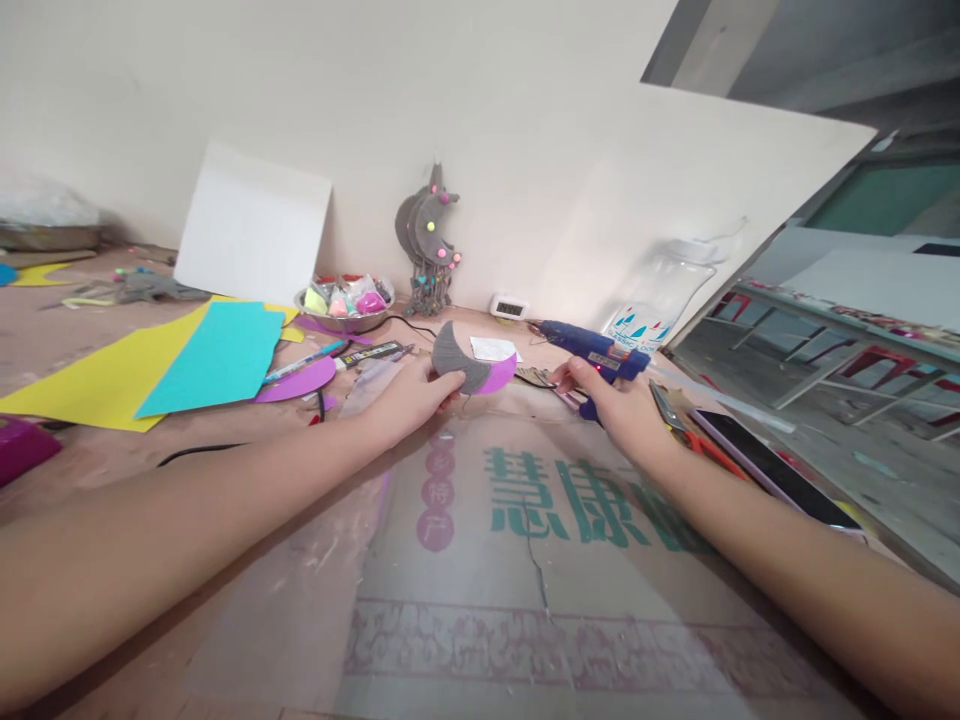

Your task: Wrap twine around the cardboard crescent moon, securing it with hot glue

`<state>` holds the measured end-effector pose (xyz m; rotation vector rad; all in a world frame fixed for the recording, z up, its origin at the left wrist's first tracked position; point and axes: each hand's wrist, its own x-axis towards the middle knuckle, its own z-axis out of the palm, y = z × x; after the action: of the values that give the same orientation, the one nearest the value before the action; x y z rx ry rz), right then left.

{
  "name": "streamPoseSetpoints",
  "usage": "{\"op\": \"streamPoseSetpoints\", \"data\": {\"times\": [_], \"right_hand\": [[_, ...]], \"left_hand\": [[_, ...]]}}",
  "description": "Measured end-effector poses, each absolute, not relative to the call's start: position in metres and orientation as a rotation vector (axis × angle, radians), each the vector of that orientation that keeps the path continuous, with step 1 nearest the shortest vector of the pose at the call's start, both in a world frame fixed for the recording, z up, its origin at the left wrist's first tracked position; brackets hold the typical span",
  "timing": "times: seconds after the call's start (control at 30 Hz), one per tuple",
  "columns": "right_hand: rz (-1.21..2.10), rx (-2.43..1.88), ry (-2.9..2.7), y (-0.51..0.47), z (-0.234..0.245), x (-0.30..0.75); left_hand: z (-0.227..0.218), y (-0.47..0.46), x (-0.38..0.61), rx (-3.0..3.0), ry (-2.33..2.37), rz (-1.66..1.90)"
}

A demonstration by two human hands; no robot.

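My left hand grips a crescent moon cutout between thumb and fingers. Grey yarn wraps most of the crescent, while its right tip shows bare purple. My right hand has its thumb and fingers curled together in front of a blue glue gun, which has a small red light lit. Whether these fingers hold yarn or touch the gun's handle I cannot make out. Under both hands lies a translucent printed plastic sheet, with a loose dark strand of yarn on it.
Yellow and turquoise sheets lie left, near a bowl of pompoms. A grey moon ornament hangs on the wall above a small digital clock. Orange-handled scissors, a phone and a clear jar are at right.
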<state>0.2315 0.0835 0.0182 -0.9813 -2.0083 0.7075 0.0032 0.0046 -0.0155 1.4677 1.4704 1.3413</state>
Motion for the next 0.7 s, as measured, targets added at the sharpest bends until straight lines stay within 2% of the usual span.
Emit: {"op": "streamPoseSetpoints", "data": {"times": [0.13,0.23,0.37,0.5,0.7], "right_hand": [[0.749,-1.031,-2.038,0.117,0.03,0.225],[0.596,-1.099,-2.141,0.146,0.035,0.213],[0.414,-1.244,-2.179,0.178,0.023,0.193],[0.387,-1.326,-2.233,0.195,0.002,0.184],[0.318,-1.252,-2.305,0.198,0.003,0.2]], "left_hand": [[-0.013,0.002,0.004,1.498,1.445,1.317],[-0.012,0.001,0.005,1.508,1.401,1.316],[-0.01,-0.001,0.005,1.515,1.496,1.271],[-0.013,0.0,0.003,1.481,1.539,1.285],[-0.014,0.003,0.003,1.378,1.403,1.406]]}}
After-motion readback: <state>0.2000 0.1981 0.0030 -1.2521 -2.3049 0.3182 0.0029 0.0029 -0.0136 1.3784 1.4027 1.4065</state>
